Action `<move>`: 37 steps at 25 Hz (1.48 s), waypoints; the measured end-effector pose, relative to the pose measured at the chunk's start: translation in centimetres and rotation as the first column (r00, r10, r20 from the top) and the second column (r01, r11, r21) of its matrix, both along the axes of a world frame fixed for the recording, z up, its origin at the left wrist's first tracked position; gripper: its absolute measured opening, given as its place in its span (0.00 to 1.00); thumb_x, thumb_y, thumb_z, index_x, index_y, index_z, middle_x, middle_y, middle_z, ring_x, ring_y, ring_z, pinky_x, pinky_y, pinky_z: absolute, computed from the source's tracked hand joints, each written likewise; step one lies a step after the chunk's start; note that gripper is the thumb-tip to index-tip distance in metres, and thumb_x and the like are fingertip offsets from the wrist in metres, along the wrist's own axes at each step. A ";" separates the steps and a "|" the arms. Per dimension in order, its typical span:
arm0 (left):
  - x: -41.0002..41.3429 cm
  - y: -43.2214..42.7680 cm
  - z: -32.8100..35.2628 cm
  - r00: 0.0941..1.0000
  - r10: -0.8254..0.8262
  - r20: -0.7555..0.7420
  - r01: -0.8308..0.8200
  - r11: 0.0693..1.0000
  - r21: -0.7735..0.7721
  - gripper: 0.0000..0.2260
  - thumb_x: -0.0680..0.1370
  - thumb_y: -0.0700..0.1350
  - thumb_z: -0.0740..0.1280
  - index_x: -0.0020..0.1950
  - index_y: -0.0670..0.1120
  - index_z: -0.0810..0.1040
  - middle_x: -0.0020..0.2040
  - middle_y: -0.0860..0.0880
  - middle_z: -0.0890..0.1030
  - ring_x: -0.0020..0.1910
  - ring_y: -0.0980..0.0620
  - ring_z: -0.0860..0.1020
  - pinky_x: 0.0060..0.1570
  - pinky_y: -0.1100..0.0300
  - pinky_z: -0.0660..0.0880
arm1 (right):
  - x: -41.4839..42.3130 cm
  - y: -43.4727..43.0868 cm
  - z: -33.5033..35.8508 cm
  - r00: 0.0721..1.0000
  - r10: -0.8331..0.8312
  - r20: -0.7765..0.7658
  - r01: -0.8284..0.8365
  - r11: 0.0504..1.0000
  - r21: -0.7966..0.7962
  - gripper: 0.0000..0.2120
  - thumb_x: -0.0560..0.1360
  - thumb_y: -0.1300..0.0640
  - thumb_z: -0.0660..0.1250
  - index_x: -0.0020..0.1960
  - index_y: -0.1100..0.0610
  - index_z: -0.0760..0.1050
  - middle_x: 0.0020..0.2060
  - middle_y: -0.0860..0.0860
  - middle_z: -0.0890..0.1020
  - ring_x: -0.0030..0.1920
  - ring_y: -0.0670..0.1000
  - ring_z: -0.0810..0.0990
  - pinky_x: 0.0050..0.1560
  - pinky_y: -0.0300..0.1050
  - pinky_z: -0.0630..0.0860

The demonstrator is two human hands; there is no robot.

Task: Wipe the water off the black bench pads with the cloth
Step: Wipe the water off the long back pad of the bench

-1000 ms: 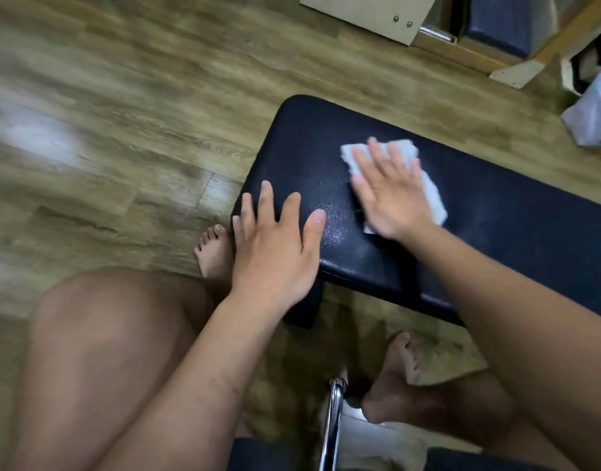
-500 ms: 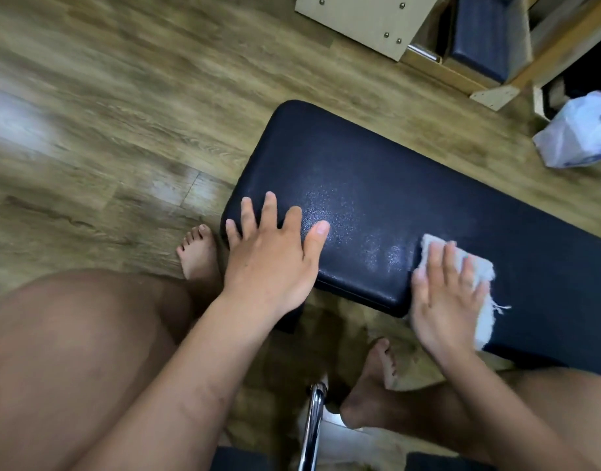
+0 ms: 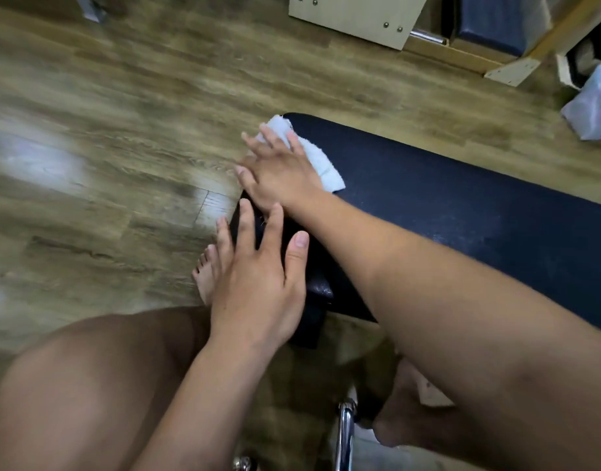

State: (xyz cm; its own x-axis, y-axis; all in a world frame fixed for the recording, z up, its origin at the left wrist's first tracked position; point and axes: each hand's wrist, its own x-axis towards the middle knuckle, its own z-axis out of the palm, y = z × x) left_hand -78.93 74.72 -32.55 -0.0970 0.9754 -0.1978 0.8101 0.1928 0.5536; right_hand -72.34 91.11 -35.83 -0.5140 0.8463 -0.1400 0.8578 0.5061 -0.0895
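Observation:
A long black bench pad (image 3: 445, 205) runs from the middle of the view to the right edge, with fine water droplets glinting on it. My right hand (image 3: 282, 175) lies flat on a white cloth (image 3: 321, 158) at the pad's far left end, fingers spread over the corner, pressing the cloth onto the pad. My left hand (image 3: 255, 280) rests flat with spread fingers on the pad's near left corner and holds nothing. My right forearm crosses the pad and hides part of it.
Wooden floor (image 3: 105, 147) surrounds the bench. My bare knee and feet are below the pad, beside a chrome tube (image 3: 345, 433). A wooden frame with another dark pad (image 3: 489, 22) stands at the back right, and a white plastic bag (image 3: 595, 103) lies at the right edge.
My right hand has swept the cloth from the pad's near edge, further right, up to the far left corner. My left hand has stayed on the near left corner.

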 end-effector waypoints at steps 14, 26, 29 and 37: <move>7.9 0.7 -0.3 0.840 -0.361 -0.406 0.280 0.928 -0.245 0.35 0.79 0.66 0.52 0.80 0.52 0.43 0.80 0.43 0.38 0.77 0.32 0.38 0.73 0.32 0.44 | 27.8 -4.0 -0.5 0.854 -0.520 0.015 0.520 0.854 0.025 0.25 0.82 0.41 0.42 0.78 0.42 0.49 0.79 0.46 0.50 0.78 0.51 0.46 0.77 0.55 0.40; 8.6 1.1 -1.2 0.905 -0.191 -0.381 0.136 0.977 -0.166 0.33 0.78 0.61 0.62 0.79 0.54 0.52 0.81 0.48 0.43 0.78 0.38 0.40 0.75 0.37 0.43 | 59.3 -18.9 -2.3 0.395 -0.877 0.275 0.909 0.416 0.021 0.31 0.77 0.47 0.50 0.78 0.46 0.47 0.78 0.51 0.52 0.77 0.59 0.52 0.72 0.67 0.55; 8.5 1.0 -0.9 0.901 -0.206 -0.382 0.148 0.973 -0.176 0.34 0.78 0.62 0.61 0.79 0.54 0.52 0.81 0.48 0.43 0.78 0.37 0.41 0.75 0.36 0.45 | 65.1 -24.1 -5.4 0.298 -0.905 0.305 0.952 0.304 -0.028 0.32 0.74 0.40 0.45 0.77 0.46 0.50 0.79 0.48 0.50 0.77 0.56 0.50 0.72 0.64 0.56; 9.6 1.5 -0.4 0.900 -0.222 -0.375 0.154 0.967 -0.203 0.29 0.78 0.57 0.65 0.76 0.50 0.58 0.81 0.43 0.44 0.77 0.31 0.43 0.73 0.33 0.46 | 48.2 -24.4 2.2 0.188 -0.981 0.042 0.973 0.180 -0.147 0.26 0.81 0.41 0.43 0.78 0.43 0.48 0.79 0.46 0.47 0.78 0.56 0.47 0.74 0.61 0.43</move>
State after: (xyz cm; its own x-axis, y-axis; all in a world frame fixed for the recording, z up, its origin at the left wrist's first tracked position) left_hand -69.37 76.20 -32.96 -0.0181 0.9402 -0.3400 0.9845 0.0760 0.1579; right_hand -24.19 66.67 -33.64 0.7077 0.6467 -0.2844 0.6410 -0.7571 -0.1264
